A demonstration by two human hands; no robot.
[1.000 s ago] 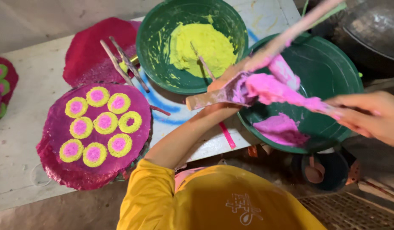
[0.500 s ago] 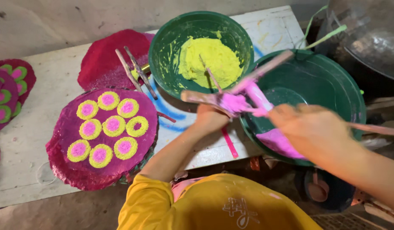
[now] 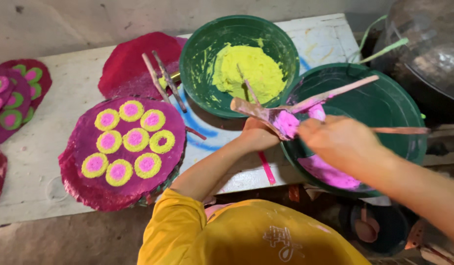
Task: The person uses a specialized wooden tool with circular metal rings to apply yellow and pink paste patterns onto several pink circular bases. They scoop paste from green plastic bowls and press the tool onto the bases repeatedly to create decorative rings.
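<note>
1. Nearest the camera, a yellow sleeve [image 3: 188, 216] is seen; its arm runs up to the left hand [image 3: 259, 135], which is closed around the lower end of a flat wooden paddle [image 3: 259, 112].
2. The paddle is held about level, over the table edge and the near rim of the pink bowl. A lump of pink paste [image 3: 287, 122] is carried on its far end.
3. The right hand [image 3: 340, 140] is placed over the pink bowl, fingers curled down; a thin stick [image 3: 335, 93] crosses at the lump. Whether the stick is pinched by this hand cannot be told, as the fingertips are blurred.
4. Handling, judged: the paste appears soft, wet and sticky, likely to smear or drop rather than slide as one piece. It is better carried on the paddle than gripped. The paddle looks stiff and light; its bare wooden end is the cleanest hold, the coated end being slippery.
5. The green bowl [image 3: 403, 113] beneath holds more pink paste along its near wall.
6. On the white table [image 3: 50, 162], to the left, lies a magenta disc [image 3: 126, 147] bearing seven yellow rings with pink centres; it probably is wet and easily marred.
7. Farther back, a second green bowl [image 3: 197, 54] contains yellow paste [image 3: 246, 71]; two sticks [image 3: 161, 81] lie beside it.
</note>
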